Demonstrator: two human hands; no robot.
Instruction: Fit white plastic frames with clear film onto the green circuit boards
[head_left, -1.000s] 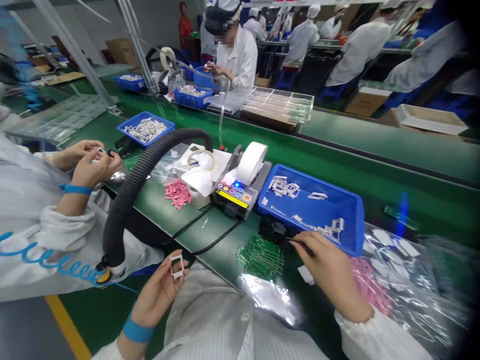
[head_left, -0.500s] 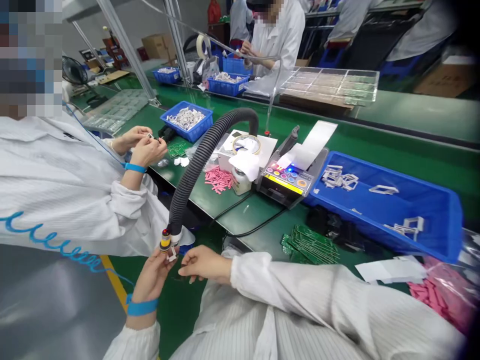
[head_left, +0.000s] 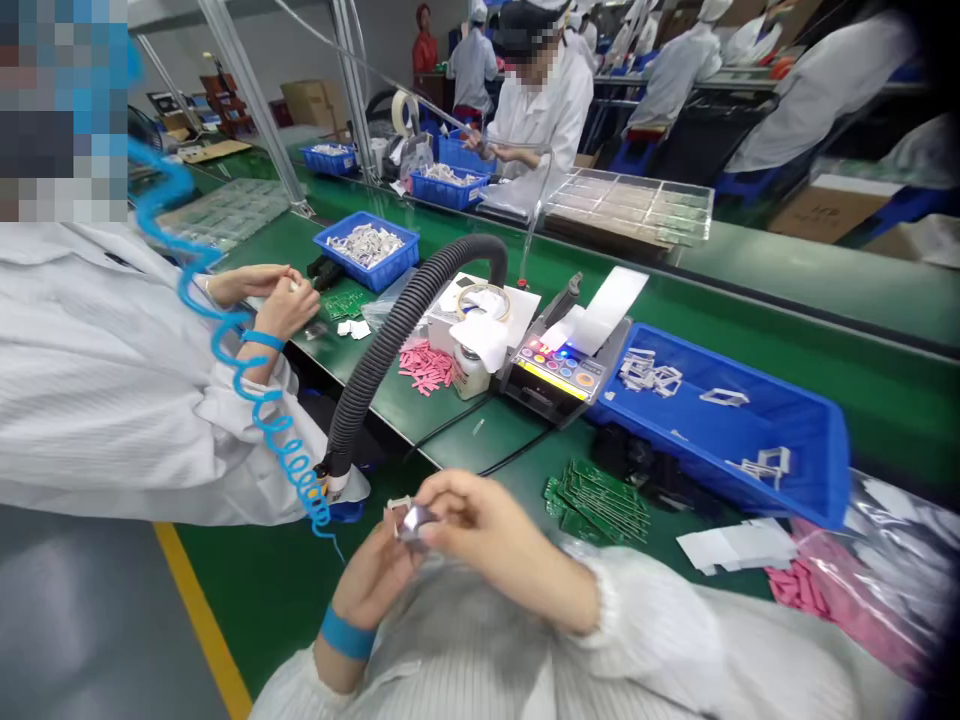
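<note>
Holding: left hand (head_left: 371, 575) and right hand (head_left: 487, 530) curled closed, pinching a small metal frame (head_left: 411, 522) above the lap.
Hidden: fingers covered much of the frame; its shiny silvery face was hard to make out.
Nearby: green circuit boards (head_left: 596, 503) lay beyond the right hand, beside a blue plastic tray (head_left: 795, 450).

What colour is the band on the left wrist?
The band is blue, in the head view.
</note>
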